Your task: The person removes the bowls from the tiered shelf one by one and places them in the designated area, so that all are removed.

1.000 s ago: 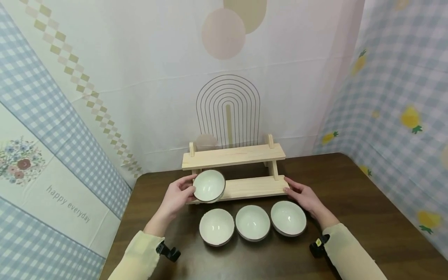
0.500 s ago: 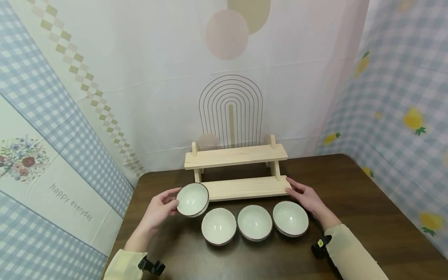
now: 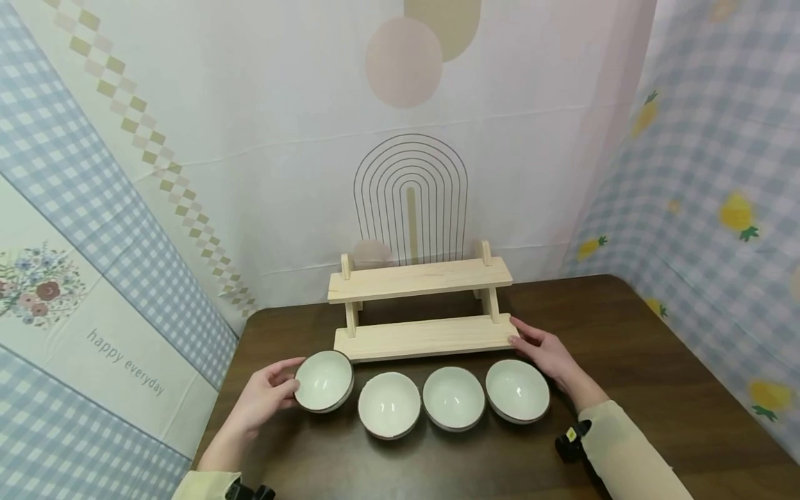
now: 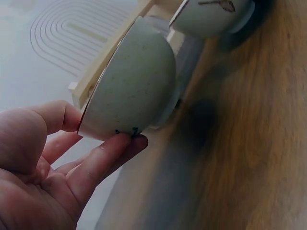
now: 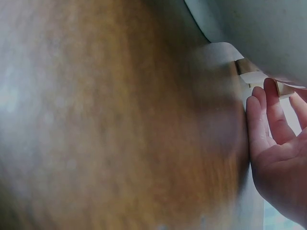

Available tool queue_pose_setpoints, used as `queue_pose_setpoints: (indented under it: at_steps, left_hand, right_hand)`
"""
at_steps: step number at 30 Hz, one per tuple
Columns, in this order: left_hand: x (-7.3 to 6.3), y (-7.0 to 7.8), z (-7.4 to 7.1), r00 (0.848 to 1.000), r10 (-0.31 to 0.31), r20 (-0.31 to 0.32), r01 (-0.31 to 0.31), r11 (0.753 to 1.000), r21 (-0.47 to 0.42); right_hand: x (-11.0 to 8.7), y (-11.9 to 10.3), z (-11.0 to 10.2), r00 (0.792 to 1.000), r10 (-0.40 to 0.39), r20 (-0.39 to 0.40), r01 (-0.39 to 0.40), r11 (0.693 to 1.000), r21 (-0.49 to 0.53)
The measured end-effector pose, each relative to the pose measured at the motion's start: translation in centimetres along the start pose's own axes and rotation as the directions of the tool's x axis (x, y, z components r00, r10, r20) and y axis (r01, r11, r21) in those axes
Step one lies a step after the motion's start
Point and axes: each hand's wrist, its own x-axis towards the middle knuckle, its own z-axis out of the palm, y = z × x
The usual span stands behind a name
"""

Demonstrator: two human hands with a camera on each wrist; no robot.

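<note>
My left hand [image 3: 265, 396] pinches a small pale bowl with a dark rim [image 3: 323, 380], thumb at the rim and fingers under its outer wall. In the left wrist view this bowl [image 4: 136, 81] shows its foot close over the table. Three like bowls stand in a row to its right: a left one [image 3: 389, 406], a middle one [image 3: 453, 399] and a right one [image 3: 517, 391]. Behind them stands a two-tier wooden shelf [image 3: 425, 338]. My right hand [image 3: 544, 354] grips the right end of its lower board between thumb and fingers.
Everything stands on a dark brown wooden table [image 3: 437, 465]. A patterned cloth [image 3: 300, 139] hangs right behind the shelf, with checked cloth [image 3: 706, 243] along the right side. The right bowl sits close to my right wrist.
My left hand has carried its bowl from over the lower board's left end leftward and toward me, down to the left end of the bowl row. My right hand stays at the shelf.
</note>
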Motion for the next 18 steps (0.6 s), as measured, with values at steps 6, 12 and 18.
queue_pose_setpoints:
  at_steps: [6, 12, 18]
  left_hand:
    - [-0.4, -0.7, -0.6, 0.998, -0.018, 0.059, 0.016, 0.999, 0.03]
    - [-0.8, -1.3, -1.1, 0.989, -0.014, 0.149, 0.007, 0.999, 0.044]
    - [-1.0, -1.6, -1.8, 0.978, -0.017, 0.207, 0.01, 0.999, 0.038]
  right_hand:
    - [-0.1, -0.2, -0.1, 1.0, 0.001, 0.005, -0.001, 1.0, 0.0]
    - [-0.1, -0.2, -0.2, 1.0, -0.002, 0.002, 0.002, 1.0, -0.005]
    - [-0.1, 0.0, -0.2, 1.0, 0.002, 0.005, -0.002, 1.0, 0.0]
